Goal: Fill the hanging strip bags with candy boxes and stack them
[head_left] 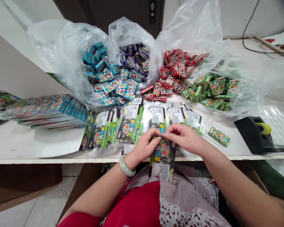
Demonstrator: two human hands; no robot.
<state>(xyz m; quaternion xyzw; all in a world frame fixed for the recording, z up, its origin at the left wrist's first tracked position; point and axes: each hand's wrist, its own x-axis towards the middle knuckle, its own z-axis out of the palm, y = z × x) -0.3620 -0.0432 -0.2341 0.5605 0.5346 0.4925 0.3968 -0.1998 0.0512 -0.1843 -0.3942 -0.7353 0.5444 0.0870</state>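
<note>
My left hand (145, 145) and my right hand (183, 137) meet at the top edge of a black printed packet (164, 154), fingers pinched on it. The packet hangs over the table's front edge above my lap, its white label at the bottom. Just behind my hands, more black and green packets (129, 123) lie in overlapping piles. To the right of my right hand, a single green box (219, 136) lies flat on the table.
Open plastic bags hold blue boxes (109, 78), purple boxes (134, 58), red boxes (177, 67) and green boxes (215, 90) at the back. A black tape dispenser (255, 135) stands right. A carton (59, 142) with stacked packs is at left.
</note>
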